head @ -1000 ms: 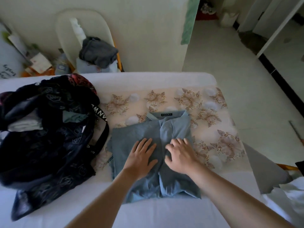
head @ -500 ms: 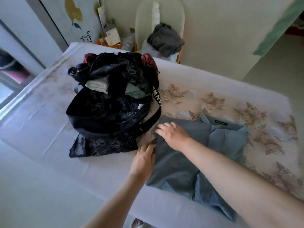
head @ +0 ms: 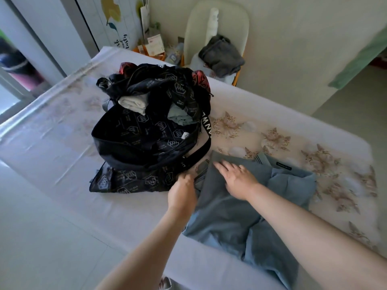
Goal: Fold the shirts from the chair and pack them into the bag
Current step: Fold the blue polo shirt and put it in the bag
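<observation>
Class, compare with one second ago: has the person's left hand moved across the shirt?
Yes. The left hand has left the middle of the blue shirt and gone to its edge nearest the bag, away from the right hand.

We are in a home, in a lived-in room. We stand at a bench [head: 52, 147] spread with a white cloth [head: 272, 139] patterned with flowers. At twelve o'clock a pale chair [head: 228, 17] holds a heap of clothes [head: 222, 55] against a cream wall [head: 293, 49]. At eleven o'clock paper bags [head: 154, 41] sit beside a glass door [head: 109, 21] with leaf stickers. Pale floor tiles [head: 41, 248] lie at eight o'clock, and a green cloth [head: 360, 59] hangs at two.
</observation>
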Motion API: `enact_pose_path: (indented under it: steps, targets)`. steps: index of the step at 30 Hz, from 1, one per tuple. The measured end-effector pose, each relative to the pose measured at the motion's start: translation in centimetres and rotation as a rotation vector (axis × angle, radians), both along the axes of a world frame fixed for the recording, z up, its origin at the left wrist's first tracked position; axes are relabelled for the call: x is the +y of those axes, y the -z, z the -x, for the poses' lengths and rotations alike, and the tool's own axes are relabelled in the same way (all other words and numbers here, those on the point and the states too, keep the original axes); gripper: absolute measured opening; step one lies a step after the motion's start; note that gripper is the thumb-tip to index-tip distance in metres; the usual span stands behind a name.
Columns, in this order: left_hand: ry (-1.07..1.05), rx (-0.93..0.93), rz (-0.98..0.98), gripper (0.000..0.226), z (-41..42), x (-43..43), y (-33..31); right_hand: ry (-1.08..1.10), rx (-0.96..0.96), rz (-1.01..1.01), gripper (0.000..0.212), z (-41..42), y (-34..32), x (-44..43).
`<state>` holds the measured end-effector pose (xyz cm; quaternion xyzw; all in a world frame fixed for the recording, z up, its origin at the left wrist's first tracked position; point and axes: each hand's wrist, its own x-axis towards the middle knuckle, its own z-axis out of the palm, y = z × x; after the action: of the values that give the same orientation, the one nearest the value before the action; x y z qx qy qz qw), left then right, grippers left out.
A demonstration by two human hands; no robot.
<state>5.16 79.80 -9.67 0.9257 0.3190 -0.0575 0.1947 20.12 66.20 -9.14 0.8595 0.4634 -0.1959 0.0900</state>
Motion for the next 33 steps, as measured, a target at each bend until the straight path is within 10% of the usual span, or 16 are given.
enact_pose_path:
  steps: [6,11,24,33]
  targets:
    - [-0.006,0.121,-0.033,0.074,2.9,-0.1,0.7,0.039,-0.070,-0.011,0.072,0.6,-0.6,0.9]
    - [0.030,0.274,-0.029,0.033,2.2,-0.2,0.3,-0.180,-0.083,-0.255,0.061,2.7,-1.1,5.1]
    - [-0.175,0.110,0.338,0.029,3.8,-0.4,0.5,-0.546,-0.383,-0.099,0.027,3.6,-0.7,7.2]
    - [-0.386,-0.049,0.494,0.048,1.1,-1.3,-1.1,0.095,-0.122,-0.718,0.019,0.3,-2.0,2.4]
